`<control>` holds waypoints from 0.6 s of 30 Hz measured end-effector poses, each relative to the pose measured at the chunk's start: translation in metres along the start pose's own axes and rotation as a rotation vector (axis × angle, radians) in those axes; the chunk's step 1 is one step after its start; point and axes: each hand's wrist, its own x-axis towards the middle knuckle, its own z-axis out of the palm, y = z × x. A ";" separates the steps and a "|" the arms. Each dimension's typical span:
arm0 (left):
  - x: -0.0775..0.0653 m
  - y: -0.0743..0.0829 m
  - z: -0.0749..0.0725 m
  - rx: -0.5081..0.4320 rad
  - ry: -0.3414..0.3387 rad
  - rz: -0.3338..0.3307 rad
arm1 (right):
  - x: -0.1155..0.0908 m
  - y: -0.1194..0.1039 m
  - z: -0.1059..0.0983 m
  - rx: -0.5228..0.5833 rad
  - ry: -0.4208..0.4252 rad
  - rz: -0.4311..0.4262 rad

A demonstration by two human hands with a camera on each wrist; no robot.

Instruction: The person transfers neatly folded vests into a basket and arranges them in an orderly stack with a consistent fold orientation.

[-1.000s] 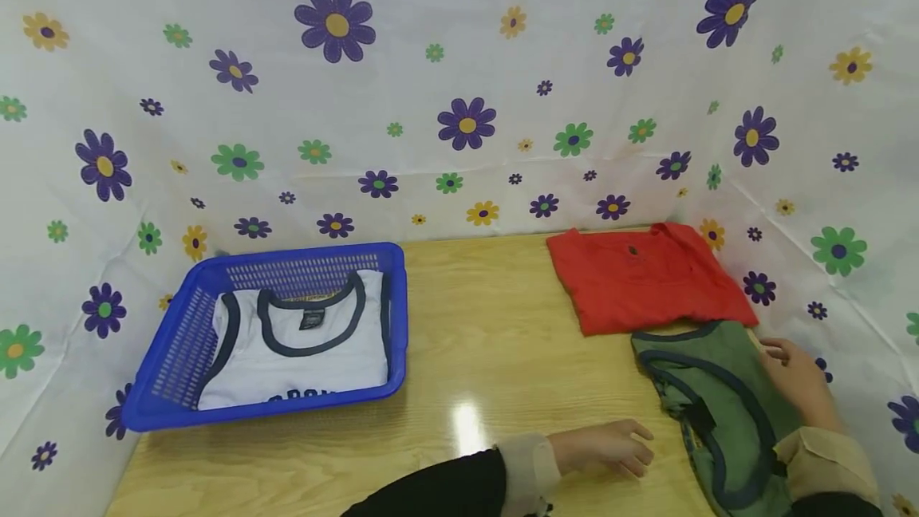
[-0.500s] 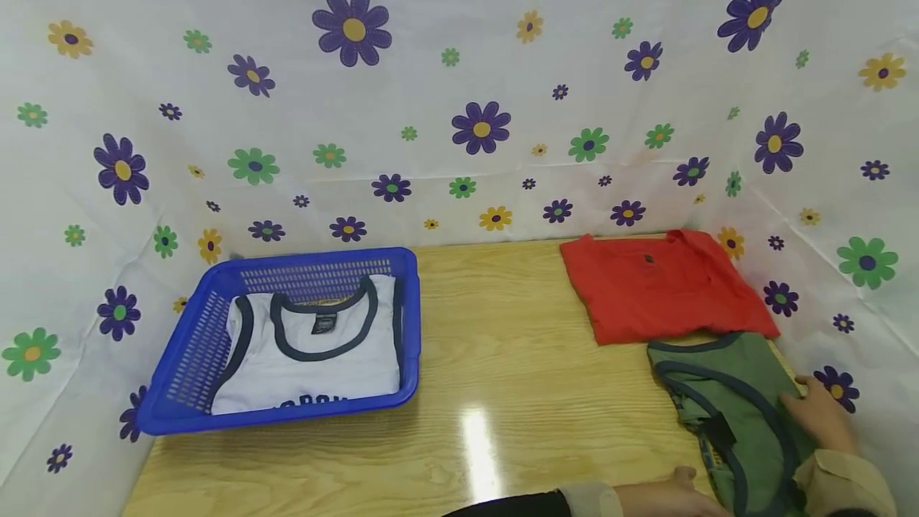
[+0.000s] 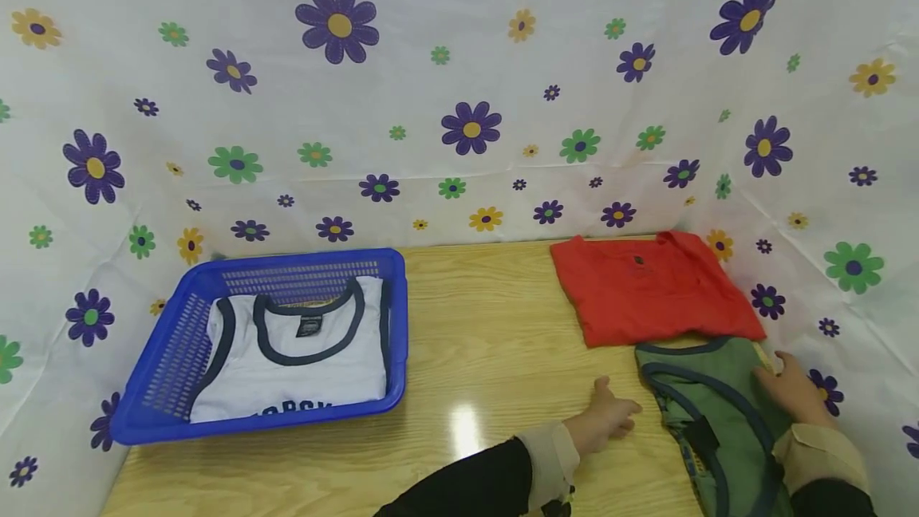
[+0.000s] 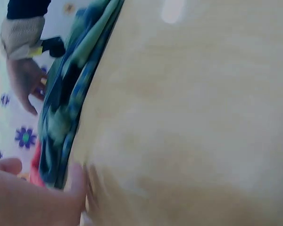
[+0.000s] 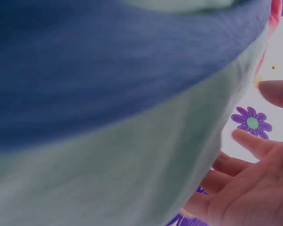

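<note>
A folded green tank top [image 3: 750,397] with dark blue trim and a black label lies at the table's right side. My right hand [image 3: 797,389] is at its right edge; in the right wrist view the fingers [image 5: 226,181] extend along the cloth's edge, fingertips partly behind it. To the left of the tank top, my left hand [image 3: 603,419] hovers low over the table, fingers spread, a small gap from the cloth. The left wrist view has the left hand [image 4: 33,200] in its lower corner and the tank top's layered folds [image 4: 70,89] beyond.
A folded red shirt [image 3: 653,290] lies just behind the tank top. At the left of the wooden table [image 3: 481,325] stands a blue plastic basket [image 3: 269,425] with a white navy-trimmed tank top [image 3: 301,373] inside. A flowered sheet [image 3: 402,62] walls the back and sides.
My left hand went down toward the green tank top's near left edge, then came back up and left, its fingers spreading. My right hand has stayed at the right edge; the view shifted slightly.
</note>
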 end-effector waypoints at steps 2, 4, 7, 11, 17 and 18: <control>0.023 0.004 -0.002 -0.009 0.106 0.085 | 0.012 -0.005 -0.005 0.026 0.034 -0.013; 0.040 0.013 -0.005 -0.031 0.178 0.130 | 0.023 -0.010 -0.011 0.042 0.061 -0.036; 0.056 0.035 -0.014 -0.037 0.243 0.132 | 0.043 -0.020 -0.019 0.044 0.065 -0.053; 0.070 0.060 -0.026 -0.018 0.264 0.104 | 0.064 -0.034 -0.027 0.051 -0.002 -0.020; 0.094 0.080 -0.031 0.078 0.298 0.077 | 0.097 -0.037 -0.027 0.042 -0.022 0.013; 0.098 0.083 -0.031 0.076 0.299 0.072 | 0.102 -0.037 -0.027 0.036 -0.013 0.015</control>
